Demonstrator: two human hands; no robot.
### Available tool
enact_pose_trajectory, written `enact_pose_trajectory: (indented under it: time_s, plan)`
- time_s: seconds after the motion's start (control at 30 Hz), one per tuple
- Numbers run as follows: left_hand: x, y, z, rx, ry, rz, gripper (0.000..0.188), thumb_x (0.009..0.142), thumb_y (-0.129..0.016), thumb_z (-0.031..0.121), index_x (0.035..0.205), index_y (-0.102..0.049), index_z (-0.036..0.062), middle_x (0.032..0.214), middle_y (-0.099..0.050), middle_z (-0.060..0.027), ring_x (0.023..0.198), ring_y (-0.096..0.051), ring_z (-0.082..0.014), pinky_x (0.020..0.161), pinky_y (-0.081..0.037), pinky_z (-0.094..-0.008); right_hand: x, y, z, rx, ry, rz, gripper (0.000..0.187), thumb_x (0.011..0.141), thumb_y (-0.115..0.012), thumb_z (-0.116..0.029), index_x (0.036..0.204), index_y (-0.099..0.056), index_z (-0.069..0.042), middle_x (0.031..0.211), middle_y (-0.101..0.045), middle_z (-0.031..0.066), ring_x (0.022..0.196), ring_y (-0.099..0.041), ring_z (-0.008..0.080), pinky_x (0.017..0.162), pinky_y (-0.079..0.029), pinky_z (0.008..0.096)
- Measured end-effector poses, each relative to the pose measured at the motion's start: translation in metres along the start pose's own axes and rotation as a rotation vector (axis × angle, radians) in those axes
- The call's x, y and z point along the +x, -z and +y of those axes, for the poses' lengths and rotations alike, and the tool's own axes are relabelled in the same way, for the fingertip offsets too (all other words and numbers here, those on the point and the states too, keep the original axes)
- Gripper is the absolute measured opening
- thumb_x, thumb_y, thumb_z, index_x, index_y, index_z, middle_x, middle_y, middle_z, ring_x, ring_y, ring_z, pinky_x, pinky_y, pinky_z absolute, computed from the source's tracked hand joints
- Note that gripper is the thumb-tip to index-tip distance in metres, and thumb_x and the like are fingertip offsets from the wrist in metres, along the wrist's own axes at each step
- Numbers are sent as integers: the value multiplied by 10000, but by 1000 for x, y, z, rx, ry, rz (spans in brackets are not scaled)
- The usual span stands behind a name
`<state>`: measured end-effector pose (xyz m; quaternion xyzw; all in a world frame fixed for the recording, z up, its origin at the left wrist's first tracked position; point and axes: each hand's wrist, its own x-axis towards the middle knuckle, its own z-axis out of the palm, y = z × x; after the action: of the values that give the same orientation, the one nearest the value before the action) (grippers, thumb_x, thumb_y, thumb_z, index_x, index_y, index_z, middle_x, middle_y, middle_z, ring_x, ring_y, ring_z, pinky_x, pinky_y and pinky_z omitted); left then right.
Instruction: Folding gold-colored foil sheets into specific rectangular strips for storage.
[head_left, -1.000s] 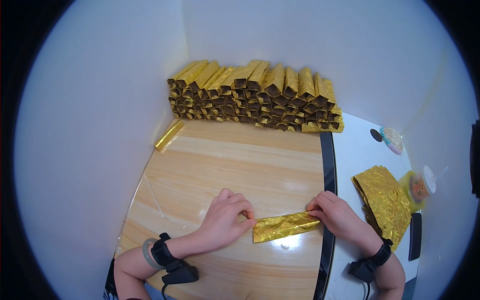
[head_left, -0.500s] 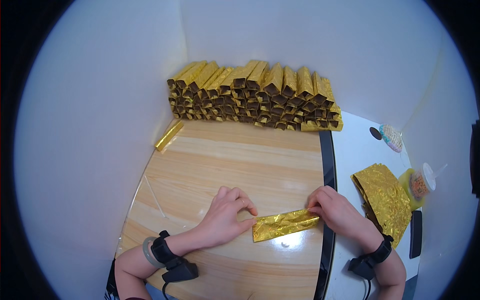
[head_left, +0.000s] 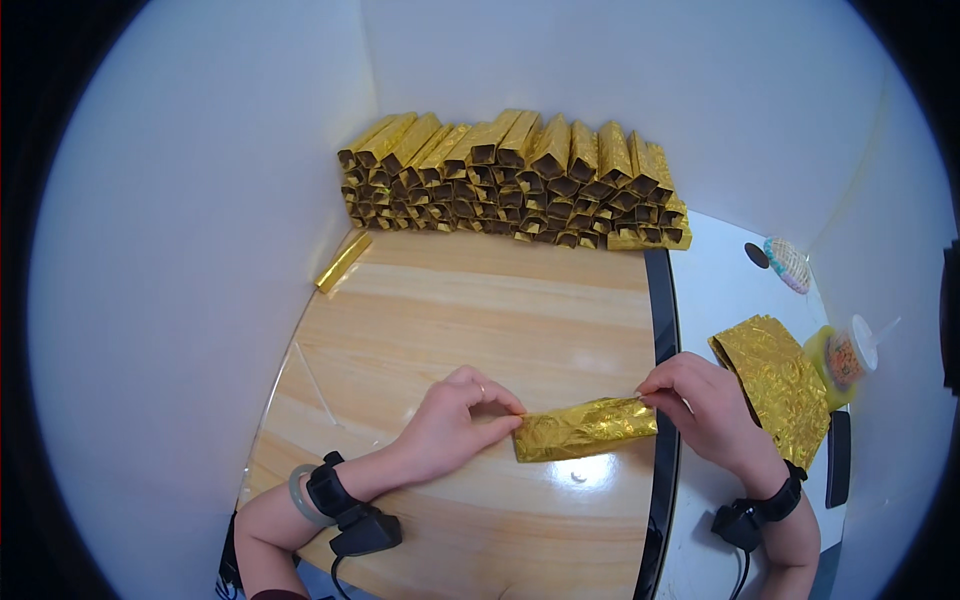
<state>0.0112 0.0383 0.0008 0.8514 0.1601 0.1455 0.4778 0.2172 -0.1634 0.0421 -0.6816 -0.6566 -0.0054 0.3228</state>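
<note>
A long, narrow piece of folded gold foil paper point(head_left: 585, 430) lies in front of me at the right side of the wooden board. My left hand point(head_left: 452, 425) pinches its left end between thumb and forefinger. At the opposite end, my right hand point(head_left: 700, 408) grips the upper right corner with its fingertips, above the dark strip. The paper's top edge bulges slightly and its surface is creased. A stack of gold sheets point(head_left: 775, 385) lies beside my right wrist, partly hidden by it.
Several gold paper tubes point(head_left: 515, 185) with dark open ends are piled against the back wall. A small gold roll point(head_left: 343, 262) lies at the left edge of the wooden board point(head_left: 470, 300). Rightward, a cup point(head_left: 852, 352) and a woven oval object point(head_left: 787, 264) stand on the white surface.
My left thumb and forefinger have closed on the paper's left end. The top edge bulges more now. The whole view has shifted slightly, and my right hand has moved a little up and right.
</note>
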Motion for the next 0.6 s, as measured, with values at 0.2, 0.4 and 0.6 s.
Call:
enact_pose_trajectory:
  time_s: [0.2, 0.4, 0.6]
  plan:
    - [2, 8, 1, 72, -216, 97, 185, 752, -730, 35, 934, -716, 65, 889, -628, -61, 864, -574, -201, 778, -466, -301, -2, 8, -2, -54, 44, -45, 199, 784, -681, -27, 976, -643, -62, 828, -617, 61, 733, -636, 243, 617, -524, 305]
    - [3, 9, 9, 326, -597, 108, 253, 719, -731, 1, 957, -721, 86, 873, -647, -42, 854, -563, -229, 749, -478, -336, -12, 11, -7, -82, -3, -157, 292, 785, -644, -4, 1074, -640, -48, 905, -604, 83, 783, -629, 245, 643, -527, 315]
    - [0, 3, 8, 311, -683, 136, 251, 692, -742, -29, 910, -709, 91, 883, -654, -34, 857, -594, -237, 718, -507, -325, -21, 10, -19, -206, 0, -240, 351, 765, -612, -11, 1112, -640, -57, 934, -574, 82, 845, -595, 241, 670, -517, 305]
